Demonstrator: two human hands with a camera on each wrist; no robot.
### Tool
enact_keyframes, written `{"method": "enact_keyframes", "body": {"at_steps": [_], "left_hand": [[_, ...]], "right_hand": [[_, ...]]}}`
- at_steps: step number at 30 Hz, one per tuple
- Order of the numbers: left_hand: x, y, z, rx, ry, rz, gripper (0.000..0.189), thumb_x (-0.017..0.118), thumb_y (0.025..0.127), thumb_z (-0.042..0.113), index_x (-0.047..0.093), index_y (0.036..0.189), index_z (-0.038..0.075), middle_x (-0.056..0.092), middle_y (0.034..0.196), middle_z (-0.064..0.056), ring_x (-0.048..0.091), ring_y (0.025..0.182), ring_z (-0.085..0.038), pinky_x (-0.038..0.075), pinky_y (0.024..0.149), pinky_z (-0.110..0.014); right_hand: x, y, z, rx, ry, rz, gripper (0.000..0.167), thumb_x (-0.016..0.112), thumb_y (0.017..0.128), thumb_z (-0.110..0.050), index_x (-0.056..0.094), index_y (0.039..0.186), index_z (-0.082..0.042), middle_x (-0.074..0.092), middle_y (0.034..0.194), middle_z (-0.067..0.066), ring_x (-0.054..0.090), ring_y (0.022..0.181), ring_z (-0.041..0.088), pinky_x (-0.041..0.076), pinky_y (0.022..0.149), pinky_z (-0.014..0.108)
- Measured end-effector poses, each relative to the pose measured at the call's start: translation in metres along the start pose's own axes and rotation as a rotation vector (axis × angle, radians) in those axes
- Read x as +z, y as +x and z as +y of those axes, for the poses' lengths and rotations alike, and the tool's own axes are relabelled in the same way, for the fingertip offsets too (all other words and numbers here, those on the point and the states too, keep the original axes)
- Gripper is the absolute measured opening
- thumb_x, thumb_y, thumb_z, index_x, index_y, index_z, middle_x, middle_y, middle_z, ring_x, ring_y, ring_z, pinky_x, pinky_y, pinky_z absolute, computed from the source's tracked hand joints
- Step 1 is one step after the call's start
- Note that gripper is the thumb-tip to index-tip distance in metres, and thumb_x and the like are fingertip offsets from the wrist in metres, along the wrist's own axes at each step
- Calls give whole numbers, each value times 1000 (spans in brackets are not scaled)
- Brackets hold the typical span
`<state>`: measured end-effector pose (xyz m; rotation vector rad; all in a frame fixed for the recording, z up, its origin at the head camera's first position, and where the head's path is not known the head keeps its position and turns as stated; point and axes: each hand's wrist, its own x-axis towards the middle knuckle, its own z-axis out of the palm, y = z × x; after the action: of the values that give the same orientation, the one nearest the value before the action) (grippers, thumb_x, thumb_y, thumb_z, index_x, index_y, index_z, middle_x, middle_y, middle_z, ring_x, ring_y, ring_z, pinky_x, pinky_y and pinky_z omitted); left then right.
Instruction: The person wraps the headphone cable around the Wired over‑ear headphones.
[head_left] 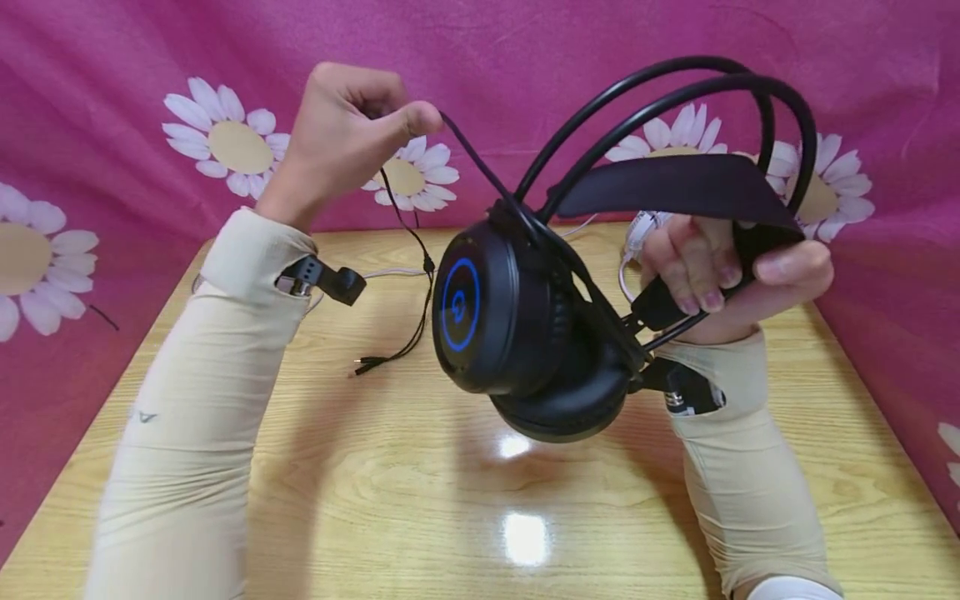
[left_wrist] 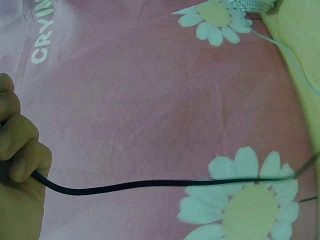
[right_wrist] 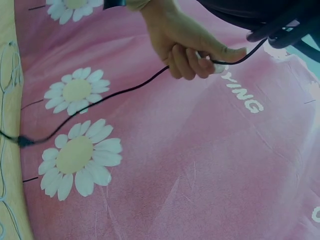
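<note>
A black over-ear headset (head_left: 495,317) is held above the desk (head_left: 390,517), right of centre in the head view, tilted so that its 2 earcups hang lowest and the outer face of 1 shows a blue ring emblem (head_left: 460,305). At the right of the frame, the fingers of the right hand (head_left: 738,307) are curled round the end of the padded strap (head_left: 675,183) beneath the 2 headband tubes (head_left: 720,79). At upper left, the left hand (head_left: 348,137) has its fingers closed on the black cable (head_left: 476,158), which drops from them to a small splitter (head_left: 428,264) and divides into 2 strands ending in plugs (head_left: 365,365). A white object (head_left: 639,229), mostly hidden and perhaps a ribbed casing, sits behind the right hand. Pink daisy-print cloth (head_left: 480,58) fills the background.
</note>
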<state>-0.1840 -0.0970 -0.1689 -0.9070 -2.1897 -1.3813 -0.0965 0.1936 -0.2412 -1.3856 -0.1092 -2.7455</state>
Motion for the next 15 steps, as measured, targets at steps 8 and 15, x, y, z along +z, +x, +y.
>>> {"method": "enact_keyframes", "body": {"at_steps": [8,15], "left_hand": [[19,-5,-9,-11,-65,-50,63,76,72,71,53,50,16,38,49,14,30,51,-3,20,49,-20],[36,-10,-18,-16,-142,-81,70,69,69,80,53,51,14,39,50,16,30,50,-1,19,49,-20]], "right_hand": [[5,3,-2,-13,11,-4,19,44,59,-16,26,57,-11,28,47,-3,26,29,9,25,36,23],[5,4,-6,-18,59,-11,17,45,58,-14,31,63,-9,28,47,-2,25,29,10,25,34,25]]}}
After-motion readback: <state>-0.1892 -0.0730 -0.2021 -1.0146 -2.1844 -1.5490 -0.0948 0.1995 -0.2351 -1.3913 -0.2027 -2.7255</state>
